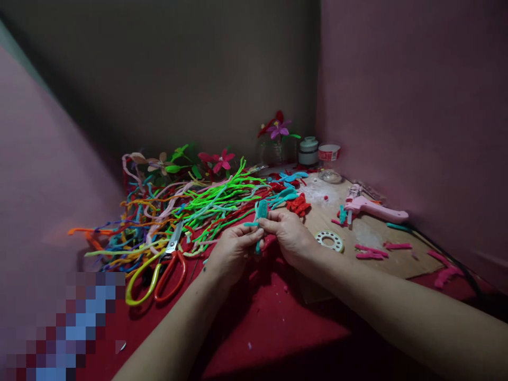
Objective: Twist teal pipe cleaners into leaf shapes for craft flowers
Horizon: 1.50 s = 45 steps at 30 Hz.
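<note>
Both hands meet over the middle of the table around a teal pipe cleaner (262, 208), bent into a petal-like loop. My left hand (234, 246) is closed, pinching its lower part between thumb and fingers. From the other side, my right hand (288, 233) also pinches it, near the base of the loop. A short end sticks out to the left and another hangs below the fingers. Just beyond the hands lie more blue and teal bent pipe cleaners (283, 196) and a cluster of red ones (299, 205).
Scissors (172, 246) with yellow and red handles lie left, by a heap of colourful pipe cleaners (214, 203). A pink glue gun (375, 207) rests on a board (416, 256) at right, near a white holed ring (329, 241). Pipe-cleaner flowers (279, 128) stand behind.
</note>
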Motion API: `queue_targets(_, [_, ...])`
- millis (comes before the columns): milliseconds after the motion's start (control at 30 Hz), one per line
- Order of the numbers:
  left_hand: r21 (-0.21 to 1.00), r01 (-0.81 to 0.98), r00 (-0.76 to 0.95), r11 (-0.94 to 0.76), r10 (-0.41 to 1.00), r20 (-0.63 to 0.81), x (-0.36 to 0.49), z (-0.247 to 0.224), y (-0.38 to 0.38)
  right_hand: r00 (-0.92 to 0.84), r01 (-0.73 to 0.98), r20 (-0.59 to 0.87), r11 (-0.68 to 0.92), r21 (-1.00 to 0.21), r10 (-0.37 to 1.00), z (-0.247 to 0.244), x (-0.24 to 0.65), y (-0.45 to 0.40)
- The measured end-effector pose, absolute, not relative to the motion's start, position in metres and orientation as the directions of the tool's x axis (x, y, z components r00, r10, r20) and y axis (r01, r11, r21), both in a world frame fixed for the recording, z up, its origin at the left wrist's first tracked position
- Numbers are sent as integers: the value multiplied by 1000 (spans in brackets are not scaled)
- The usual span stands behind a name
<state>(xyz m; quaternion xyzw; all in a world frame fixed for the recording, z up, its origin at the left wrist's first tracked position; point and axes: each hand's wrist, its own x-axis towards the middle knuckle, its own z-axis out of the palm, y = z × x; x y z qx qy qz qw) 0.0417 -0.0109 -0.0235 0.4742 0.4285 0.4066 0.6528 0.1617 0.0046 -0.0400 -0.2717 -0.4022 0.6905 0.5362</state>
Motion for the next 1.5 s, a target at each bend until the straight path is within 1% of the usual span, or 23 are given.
queue_targets(67, [959,-113,352,260,913,-206,39,-23,-10,-257,-442,83,-41,-896,963,-40,162,3])
queue_targets(133, [954,-101,364,282,903,-228,37,-23,-9,-226,-386,93,-1,-923,970,-39,162,2])
queue_targets(333, [970,-64,353,236,914,-199,38,-24,-12,-124,-365,101,50,-930,987,-32,162,1])
queue_targets(500, [979,-53,339,195,926,-166,42,-25,-15,-88,-343,78,43,-938,993,-31,162,0])
queue_targets(567, [969,-73,358,234,913,-194,43,-26,-16,-75,-321,87,58,-945,993,-33,161,0])
queue_targets(700, [917,-136,404,375,866,-294,44,-27,-18,-42,-234,126,113,-966,991,-35,164,5])
queue_targets(767, [913,-54,434,405,833,-344,41,-26,-19,3,-199,160,157,-967,987,-36,166,10])
queue_targets(833, [925,72,391,372,843,-370,37,-23,-18,30,-199,180,183,-963,983,-38,169,16])
queue_targets(867, [941,123,316,316,886,-339,34,-21,-17,23,-211,174,175,-962,984,-39,170,19])
queue_targets(900, [960,158,215,231,941,-262,32,-18,-15,7,-221,163,160,-962,987,-40,171,20])
queue_targets(967, [976,217,30,2,1000,-8,28,-13,-12,-29,-209,149,140,-968,988,-41,171,21])
queue_targets(1000, [960,256,-10,-110,993,116,27,-11,-11,-41,-188,150,139,-972,988,-42,170,20])
queue_targets(1033, [929,304,-11,-208,975,222,26,-10,-11,-50,-163,155,146,-976,987,-42,170,19])
queue_targets(1100, [830,431,44,-355,927,373,27,-10,-12,-66,-123,167,158,-980,984,-42,168,15])
queue_targets(1167, [724,541,86,-429,884,459,27,-12,-13,-103,-137,159,144,-980,982,-41,166,13])
queue_targets(1200, [703,565,85,-432,878,470,27,-13,-14,-130,-158,148,127,-979,980,-40,166,12])
queue_targets(1233, [724,558,62,-407,890,452,26,-14,-14,-158,-184,134,105,-977,978,-40,166,11])
queue_targets(1267, [779,514,17,-359,912,410,26,-15,-14,-183,-212,120,80,-974,976,-39,166,11])
queue_targets(1333, [910,352,-54,-219,966,253,26,-15,-13,-188,-267,112,59,-962,976,-38,166,11])
queue_targets(1367, [950,277,-52,-146,985,167,26,-15,-13,-171,-295,117,63,-953,978,-38,166,11])
queue_targets(1400, [969,231,-30,-89,995,98,27,-14,-13,-149,-319,123,70,-945,981,-38,167,12])
queue_targets(1433, [974,222,5,-53,999,53,29,-13,-13,-131,-333,127,77,-940,983,-38,167,12])
queue_targets(1500, [956,291,60,-48,998,32,34,-12,-14,-101,-336,125,85,-938,987,-38,167,12])
